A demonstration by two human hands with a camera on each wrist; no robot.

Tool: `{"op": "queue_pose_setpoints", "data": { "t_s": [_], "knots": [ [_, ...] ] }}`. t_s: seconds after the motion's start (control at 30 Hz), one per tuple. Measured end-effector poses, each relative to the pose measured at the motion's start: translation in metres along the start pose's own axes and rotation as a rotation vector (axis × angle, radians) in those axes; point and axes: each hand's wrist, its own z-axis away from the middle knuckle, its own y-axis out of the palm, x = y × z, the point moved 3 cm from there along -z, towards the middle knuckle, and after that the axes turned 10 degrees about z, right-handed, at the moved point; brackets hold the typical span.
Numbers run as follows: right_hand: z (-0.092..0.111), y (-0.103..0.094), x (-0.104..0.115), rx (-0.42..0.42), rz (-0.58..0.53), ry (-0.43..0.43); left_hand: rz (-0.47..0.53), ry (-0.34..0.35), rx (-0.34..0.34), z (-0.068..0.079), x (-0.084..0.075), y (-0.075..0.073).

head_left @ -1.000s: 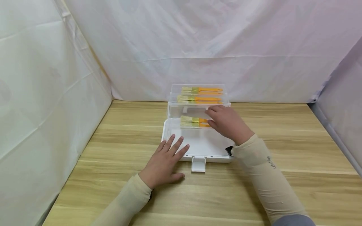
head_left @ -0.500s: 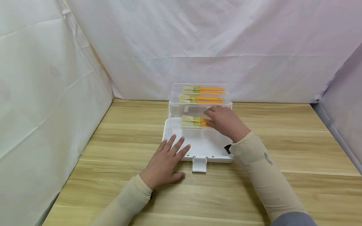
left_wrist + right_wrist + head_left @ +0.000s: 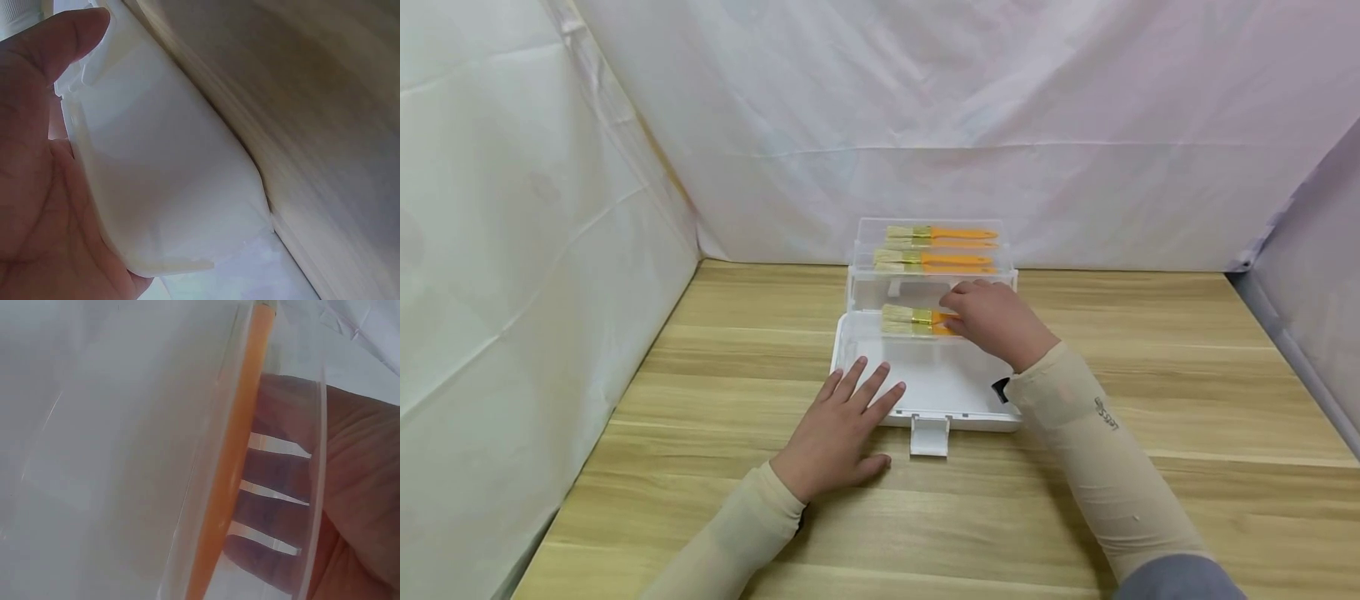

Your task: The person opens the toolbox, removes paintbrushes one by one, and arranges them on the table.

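An opened plastic box (image 3: pixel 940 392) lies on the wooden table, white at the front with clear trays rising behind. In the head view my left hand (image 3: pixel 838 437) lies with fingers spread over its front left corner, thumb out near the table. The box's white side (image 3: pixel 162 156) runs along that palm in the left wrist view. My right hand (image 3: pixel 998 323) holds the orange handle (image 3: pixel 234 444) of a paintbrush (image 3: pixel 906 320) in the lowest clear tray. Pale bristles and a gold ferrule stick out to the left; the handle's end is hidden by the hand.
More orange-handled paintbrushes (image 3: pixel 958 260) lie in the upper clear trays (image 3: pixel 868 229). At the front, the white latch (image 3: pixel 929 437) hangs down over the table (image 3: pixel 737 350). White cloth walls (image 3: pixel 925 100) stand behind and on both sides.
My right hand has shifted slightly left along the brush handle, its thumb now over the handle. The left hand stays in place; the view shifts slightly.
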Motion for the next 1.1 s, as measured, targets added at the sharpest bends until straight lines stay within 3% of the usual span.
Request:
{"op": "queue_pose_setpoints", "data": {
  "t_s": [0.27, 0.53, 0.87, 1.1],
  "knots": [
    [-0.0022, -0.0011, 0.0005, 0.000, -0.021, -0.028, 0.001, -0.005, -0.003, -0.0003, 0.0008, 0.0005],
    [-0.0030, 0.0008, 0.0012, 0.016, -0.018, 0.004, 0.006, -0.007, -0.001, -0.0006, 0.0009, 0.0011],
    [0.0008, 0.0031, 0.0009, -0.138, 0.005, -0.026, 0.004, -0.013, 0.002, -0.0007, 0.0002, 0.0001],
    [0.0046, 0.0044, 0.0017, -0.149, 0.084, -0.010, 0.008, -0.014, 0.004, -0.0012, 0.0001, 0.0011]
  ]
}}
